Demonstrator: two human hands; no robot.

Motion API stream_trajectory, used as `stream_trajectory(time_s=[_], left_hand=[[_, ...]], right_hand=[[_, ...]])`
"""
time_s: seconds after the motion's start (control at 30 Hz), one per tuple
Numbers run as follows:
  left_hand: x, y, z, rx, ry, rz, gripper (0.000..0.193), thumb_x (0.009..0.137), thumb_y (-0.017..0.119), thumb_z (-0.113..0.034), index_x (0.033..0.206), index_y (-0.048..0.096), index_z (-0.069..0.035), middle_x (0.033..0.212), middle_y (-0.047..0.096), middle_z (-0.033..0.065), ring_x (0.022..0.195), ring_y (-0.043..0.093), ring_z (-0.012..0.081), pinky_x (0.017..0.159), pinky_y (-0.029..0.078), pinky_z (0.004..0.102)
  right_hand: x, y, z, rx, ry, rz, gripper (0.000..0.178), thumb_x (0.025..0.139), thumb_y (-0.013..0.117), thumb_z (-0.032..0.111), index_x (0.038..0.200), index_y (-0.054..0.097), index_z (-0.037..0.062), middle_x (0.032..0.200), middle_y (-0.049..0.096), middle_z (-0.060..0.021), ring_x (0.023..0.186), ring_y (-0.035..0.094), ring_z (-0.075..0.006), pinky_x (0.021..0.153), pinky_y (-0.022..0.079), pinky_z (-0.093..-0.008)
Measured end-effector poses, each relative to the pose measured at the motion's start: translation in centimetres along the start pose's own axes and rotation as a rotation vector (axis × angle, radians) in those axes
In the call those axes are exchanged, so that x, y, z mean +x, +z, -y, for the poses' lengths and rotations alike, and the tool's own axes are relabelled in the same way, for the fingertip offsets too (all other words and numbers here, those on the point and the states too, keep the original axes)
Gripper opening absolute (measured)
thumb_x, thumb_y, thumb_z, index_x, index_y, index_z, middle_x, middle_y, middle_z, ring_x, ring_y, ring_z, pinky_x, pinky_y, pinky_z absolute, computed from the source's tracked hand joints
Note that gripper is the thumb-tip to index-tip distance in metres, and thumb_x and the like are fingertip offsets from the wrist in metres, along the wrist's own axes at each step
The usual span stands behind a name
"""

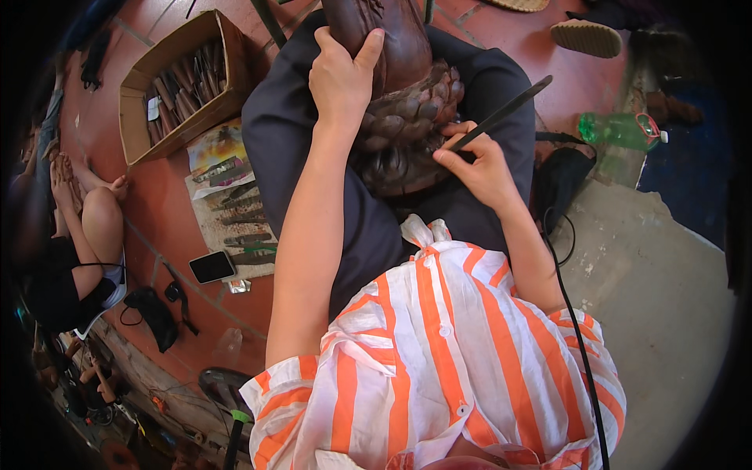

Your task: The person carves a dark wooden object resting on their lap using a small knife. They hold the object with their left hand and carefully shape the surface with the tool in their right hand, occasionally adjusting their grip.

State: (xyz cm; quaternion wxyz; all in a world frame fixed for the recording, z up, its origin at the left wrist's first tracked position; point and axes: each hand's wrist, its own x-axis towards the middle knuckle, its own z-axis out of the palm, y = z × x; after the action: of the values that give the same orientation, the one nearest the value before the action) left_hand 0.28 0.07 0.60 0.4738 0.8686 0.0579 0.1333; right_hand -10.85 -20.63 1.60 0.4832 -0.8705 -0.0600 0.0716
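Note:
A dark brown wood carving (pixel 407 117) rests between my knees, with a smooth upper part and rows of petal-like lobes lower down. My left hand (pixel 342 74) is closed around its smooth upper part, thumb on the front. In my right hand (pixel 478 164) is a long, flat, dark file (pixel 505 113), slanting up to the right. Its lower end is hidden by my fingers beside the carved lobes, so I cannot tell whether it touches the wood.
At left stands a cardboard box (pixel 133 102) of carving tools. Beside it, more tools (pixel 243 211) lie on a mat, near a phone (pixel 212 267). A green bottle (pixel 619 129) lies at right. Another person's legs (pixel 102 219) are at far left. A black cable (pixel 576 329) runs past my right arm.

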Motion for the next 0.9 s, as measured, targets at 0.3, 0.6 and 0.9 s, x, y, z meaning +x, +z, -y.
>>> stream_trajectory(time_s=[0.3,0.6,0.9], left_hand=[[0.0,0.1,0.0,0.003,0.007,-0.006,0.061,0.086,0.063,-0.049,0.107,0.045,0.006,0.082,0.067,0.0254,0.078,0.066,0.0413,0.071,0.052,0.0452],[-0.1,0.0,0.0,-0.005,0.016,-0.011,0.061,0.086,0.063,-0.049,0.107,0.045,0.006,0.081,0.067,0.0252,0.078,0.066,0.0414,0.072,0.052,0.0455],[-0.1,0.1,0.3,0.012,0.003,-0.009,0.062,0.086,0.062,-0.05,0.107,0.044,0.006,0.082,0.067,0.0251,0.078,0.066,0.0416,0.072,0.052,0.0456]], right_hand=[[0.4,-0.2,-0.7,0.219,0.082,-0.02,0.018,0.08,0.073,0.013,0.088,0.069,-0.0023,0.101,0.067,-0.0164,0.1,0.061,-0.025,0.093,0.043,-0.0341],[0.4,-0.3,-0.9,0.263,0.119,-0.013,0.018,0.079,0.074,0.015,0.086,0.069,-0.0008,0.101,0.066,-0.0153,0.104,0.059,-0.0255,0.095,0.041,-0.0351],[0.7,-0.7,-1.2,0.261,0.114,0.026,0.017,0.079,0.075,0.015,0.087,0.07,0.0009,0.098,0.065,-0.0143,0.107,0.058,-0.0279,0.095,0.041,-0.0376]])
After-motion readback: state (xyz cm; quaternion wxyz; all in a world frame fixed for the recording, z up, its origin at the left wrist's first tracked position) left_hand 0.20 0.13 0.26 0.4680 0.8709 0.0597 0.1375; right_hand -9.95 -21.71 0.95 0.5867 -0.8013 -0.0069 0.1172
